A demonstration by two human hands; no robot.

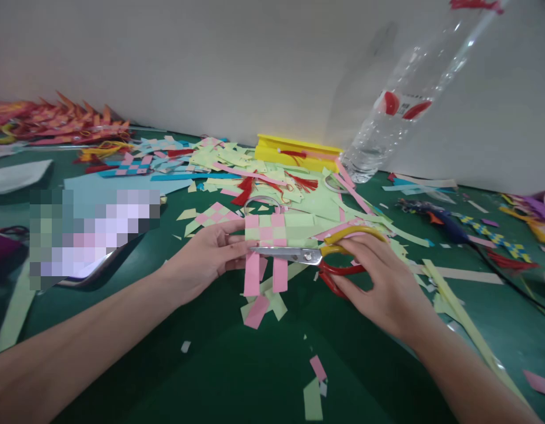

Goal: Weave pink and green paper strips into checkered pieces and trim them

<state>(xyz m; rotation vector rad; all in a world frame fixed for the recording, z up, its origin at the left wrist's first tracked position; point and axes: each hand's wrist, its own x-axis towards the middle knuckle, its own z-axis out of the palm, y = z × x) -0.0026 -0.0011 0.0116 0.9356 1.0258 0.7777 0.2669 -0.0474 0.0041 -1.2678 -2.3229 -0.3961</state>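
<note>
My left hand pinches the left edge of a woven paper piece, checkered in pink and pale green. Two pink strips hang from its lower side, and pale green strip ends stick out to the right. In my right hand is a pair of scissors with one yellow and one red handle. Their blades point left and lie across the pink strips just under the weave, close to my left fingertips. The blades look nearly closed. Cut paper scraps lie on the table below the piece.
A tall clear plastic bottle stands at the back right. Behind the scrap heap is a folded yellow strip, with red tassels nearby. A pixelated phone-like object lies left; a dark blue glue gun lies right.
</note>
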